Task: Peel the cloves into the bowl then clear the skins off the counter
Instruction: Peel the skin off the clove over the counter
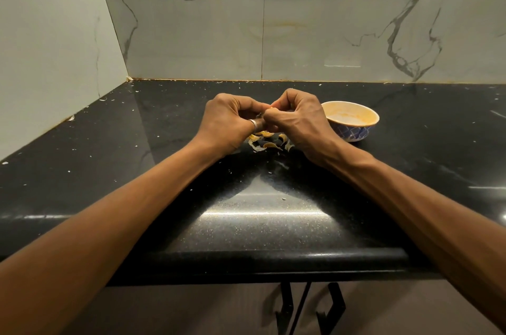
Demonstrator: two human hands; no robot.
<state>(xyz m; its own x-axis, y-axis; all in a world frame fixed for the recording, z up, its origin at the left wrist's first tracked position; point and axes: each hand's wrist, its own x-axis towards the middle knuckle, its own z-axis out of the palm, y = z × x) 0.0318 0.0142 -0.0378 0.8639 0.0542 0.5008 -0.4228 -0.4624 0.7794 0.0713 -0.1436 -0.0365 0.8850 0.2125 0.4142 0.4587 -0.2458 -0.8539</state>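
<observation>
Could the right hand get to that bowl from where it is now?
Probably yes. The bowl stands on the counter just beside the right hand, with nothing between them. Its fingers are busy, though, pinching a clove together with the left hand.

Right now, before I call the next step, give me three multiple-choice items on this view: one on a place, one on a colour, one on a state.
1. Where is the bowl?
A. left of the left hand
B. just right of the right hand
C. held up in both hands

2. What colour is the bowl's outside?
A. blue with a pale grid
B. plain red
C. green

3. What are the hands doing?
A. lying open and flat
B. both pinching one clove
C. lifting the bowl

Answers: B, the bowl sits beside the right hand; A, its wall shows a blue grid pattern; B, curled fingers of both hands meet on the clove above the skins.
</observation>
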